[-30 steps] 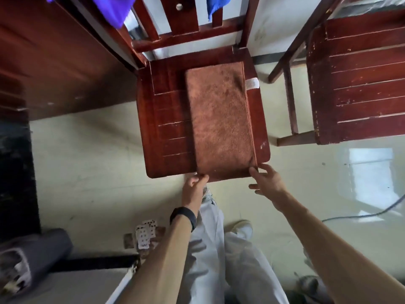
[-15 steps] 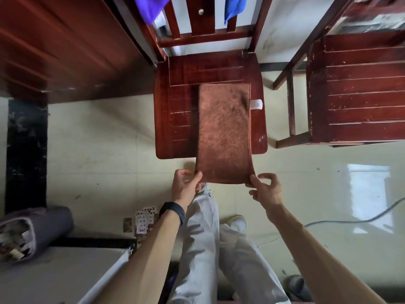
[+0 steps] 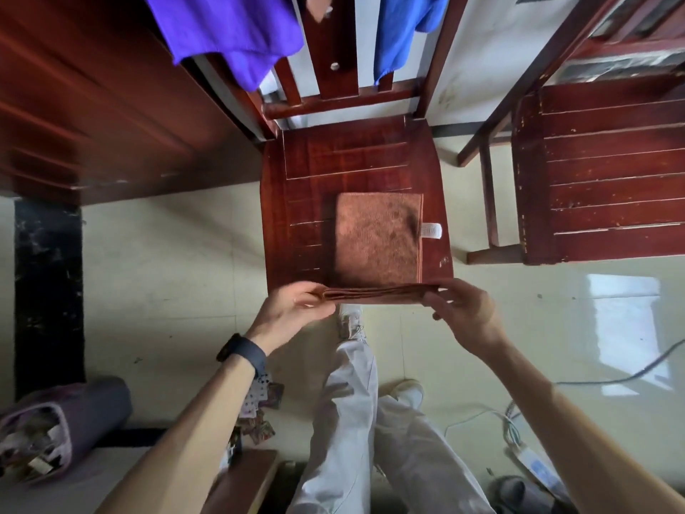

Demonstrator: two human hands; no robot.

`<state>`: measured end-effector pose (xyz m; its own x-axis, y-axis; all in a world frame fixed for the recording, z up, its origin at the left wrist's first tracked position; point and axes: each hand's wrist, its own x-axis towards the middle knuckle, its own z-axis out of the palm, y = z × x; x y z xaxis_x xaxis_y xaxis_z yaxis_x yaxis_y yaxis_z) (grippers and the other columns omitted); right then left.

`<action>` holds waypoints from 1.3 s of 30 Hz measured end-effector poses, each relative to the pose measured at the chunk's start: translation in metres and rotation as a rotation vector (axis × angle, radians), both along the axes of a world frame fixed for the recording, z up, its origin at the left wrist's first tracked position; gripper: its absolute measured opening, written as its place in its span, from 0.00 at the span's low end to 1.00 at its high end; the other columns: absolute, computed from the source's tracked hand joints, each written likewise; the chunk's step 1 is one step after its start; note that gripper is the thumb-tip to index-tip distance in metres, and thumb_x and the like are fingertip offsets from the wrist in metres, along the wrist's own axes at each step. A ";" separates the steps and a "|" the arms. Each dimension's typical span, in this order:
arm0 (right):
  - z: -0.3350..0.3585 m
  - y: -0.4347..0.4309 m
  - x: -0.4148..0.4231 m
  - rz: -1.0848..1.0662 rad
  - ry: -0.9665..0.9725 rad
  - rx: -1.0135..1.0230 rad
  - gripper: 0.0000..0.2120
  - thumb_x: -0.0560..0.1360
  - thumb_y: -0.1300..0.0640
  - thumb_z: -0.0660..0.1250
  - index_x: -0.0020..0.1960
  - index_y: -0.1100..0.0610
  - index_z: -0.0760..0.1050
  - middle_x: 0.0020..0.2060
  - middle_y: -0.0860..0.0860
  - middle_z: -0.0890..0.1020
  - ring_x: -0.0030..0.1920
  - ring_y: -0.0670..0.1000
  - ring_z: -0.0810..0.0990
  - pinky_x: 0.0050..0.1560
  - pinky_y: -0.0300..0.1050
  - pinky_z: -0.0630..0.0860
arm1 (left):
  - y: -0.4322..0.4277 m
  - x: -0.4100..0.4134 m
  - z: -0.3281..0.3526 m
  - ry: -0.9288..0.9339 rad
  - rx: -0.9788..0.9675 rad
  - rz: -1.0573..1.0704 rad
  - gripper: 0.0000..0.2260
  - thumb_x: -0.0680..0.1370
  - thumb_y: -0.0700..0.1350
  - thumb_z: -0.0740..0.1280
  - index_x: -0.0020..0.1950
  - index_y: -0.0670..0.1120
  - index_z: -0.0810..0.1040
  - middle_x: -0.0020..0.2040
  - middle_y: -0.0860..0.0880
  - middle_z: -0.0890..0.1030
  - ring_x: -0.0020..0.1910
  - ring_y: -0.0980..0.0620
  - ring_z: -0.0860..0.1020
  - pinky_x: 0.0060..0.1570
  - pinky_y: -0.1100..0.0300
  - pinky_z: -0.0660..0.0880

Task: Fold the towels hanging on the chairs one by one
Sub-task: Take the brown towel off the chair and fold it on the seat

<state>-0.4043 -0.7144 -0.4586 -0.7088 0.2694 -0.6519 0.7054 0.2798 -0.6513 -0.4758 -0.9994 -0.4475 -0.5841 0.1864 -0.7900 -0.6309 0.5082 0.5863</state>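
Note:
A brown towel (image 3: 378, 235) with a white tag on its right edge lies folded on the seat of a red wooden chair (image 3: 307, 202). Its near edge is lifted off the seat front as a stack of layers. My left hand (image 3: 293, 309) pinches the left end of that edge. At the right end my right hand (image 3: 463, 309) pinches it too. A purple towel (image 3: 230, 27) and a blue towel (image 3: 400, 27) hang over the chair's backrest.
A second red chair (image 3: 608, 172) stands to the right. A dark wooden cabinet (image 3: 92, 105) fills the upper left. On the floor lie a rolled grey bag (image 3: 63, 428), scattered cards (image 3: 259, 413) and a power strip with cable (image 3: 533, 465). My legs stand below the chair.
The towel's near end, hanging past the seat front before, is now raised in both hands, and the flat part on the seat looks shorter. The view has moved closer.

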 end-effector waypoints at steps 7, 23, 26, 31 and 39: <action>-0.033 0.002 -0.104 0.055 0.078 0.236 0.13 0.80 0.45 0.64 0.57 0.53 0.79 0.47 0.49 0.80 0.44 0.50 0.78 0.43 0.41 0.71 | 0.023 -0.106 -0.059 0.230 -0.093 0.025 0.10 0.74 0.55 0.72 0.48 0.50 0.80 0.41 0.56 0.81 0.41 0.58 0.79 0.48 0.56 0.76; -0.109 0.004 -0.172 -0.062 -0.235 0.346 0.22 0.83 0.43 0.54 0.64 0.58 0.73 0.57 0.60 0.81 0.58 0.63 0.78 0.59 0.53 0.74 | 0.078 -0.158 -0.126 0.297 -0.367 0.000 0.13 0.80 0.53 0.65 0.55 0.44 0.78 0.50 0.46 0.83 0.52 0.44 0.80 0.49 0.58 0.72; -0.112 0.006 -0.174 -0.018 -0.222 0.398 0.22 0.82 0.41 0.56 0.61 0.58 0.74 0.55 0.61 0.82 0.57 0.64 0.79 0.56 0.52 0.74 | 0.082 -0.157 -0.125 0.324 -0.430 -0.054 0.13 0.80 0.54 0.63 0.56 0.46 0.75 0.50 0.44 0.83 0.51 0.40 0.80 0.47 0.54 0.74; -0.108 0.001 -0.166 -0.081 -0.129 0.464 0.18 0.80 0.40 0.59 0.55 0.56 0.69 0.53 0.57 0.78 0.54 0.62 0.77 0.50 0.49 0.68 | 0.085 -0.142 -0.120 0.574 -0.568 -0.170 0.16 0.80 0.53 0.61 0.64 0.45 0.71 0.55 0.42 0.79 0.52 0.39 0.78 0.44 0.49 0.75; -0.111 -0.057 -0.108 0.405 0.257 0.732 0.24 0.82 0.50 0.57 0.76 0.53 0.66 0.77 0.52 0.66 0.78 0.54 0.61 0.74 0.57 0.58 | 0.091 -0.084 -0.132 0.882 -0.530 -0.744 0.28 0.80 0.54 0.59 0.79 0.51 0.59 0.81 0.50 0.55 0.79 0.48 0.53 0.75 0.40 0.53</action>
